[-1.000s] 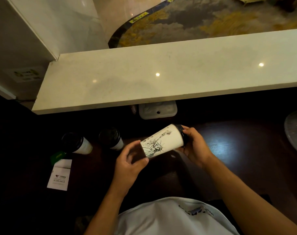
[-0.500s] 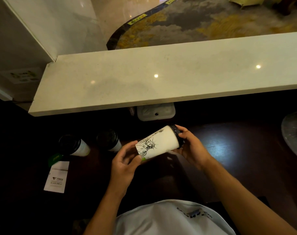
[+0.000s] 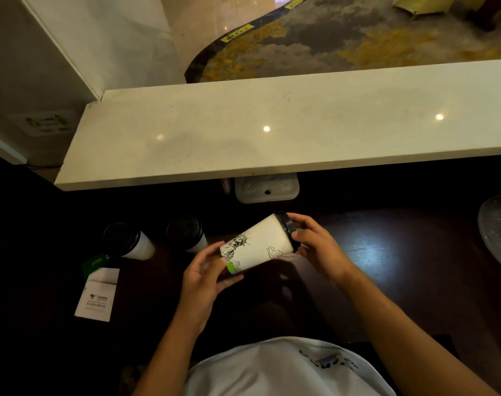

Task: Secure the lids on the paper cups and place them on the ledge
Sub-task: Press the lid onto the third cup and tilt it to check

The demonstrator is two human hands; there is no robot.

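Note:
A white paper cup (image 3: 258, 244) with a black line drawing lies tilted between my hands above the dark counter. My left hand (image 3: 203, 278) grips its bottom end. My right hand (image 3: 318, 247) wraps around its black lid (image 3: 286, 224) at the upper right end. Two more white cups stand upright to the left, each with a black lid: one (image 3: 129, 241) far left and one (image 3: 188, 232) nearer my left hand. The pale stone ledge (image 3: 272, 130) runs across the view above the counter, bare.
A white card with a green tag (image 3: 96, 292) lies at the left on the dark counter (image 3: 400, 267). A white plastic box (image 3: 266, 190) sits under the ledge's edge. A grey dish (image 3: 498, 232) shows at the right edge.
The cup has turned in my hands, so a second small drawing and a green patch near its base now show. Both hands keep their hold.

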